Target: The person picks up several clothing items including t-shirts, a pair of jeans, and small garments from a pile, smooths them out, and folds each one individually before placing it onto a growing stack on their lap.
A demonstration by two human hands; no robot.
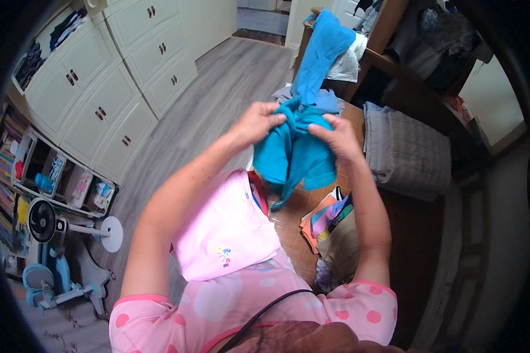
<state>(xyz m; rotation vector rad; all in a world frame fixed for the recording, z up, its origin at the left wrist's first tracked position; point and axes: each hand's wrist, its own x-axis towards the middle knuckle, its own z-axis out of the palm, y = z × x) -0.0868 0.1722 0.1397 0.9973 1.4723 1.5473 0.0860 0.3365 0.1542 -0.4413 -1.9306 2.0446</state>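
Note:
A teal garment (274,152) hangs bunched between my two hands, its lower parts spread in separate flaps above a woven mat (291,216). My left hand (259,122) pinches its upper left side between thumb and fingers. On the upper right side, my right hand (338,136) grips the same cloth. Below it, nearer my body, lies a folded pink shirt (229,225) with a small colourful print, on top of other folded clothes. Folded colourful clothes (324,218) lie to the right, beside a crumpled olive-brown garment (342,247).
A folded grey quilt (406,150) lies at the right. Blue cloth (322,48) and white cloth (351,57) drape over a wooden bed frame (375,55). White cabinets (115,84), a fan (44,220) and storage bins (77,189) stand at the left.

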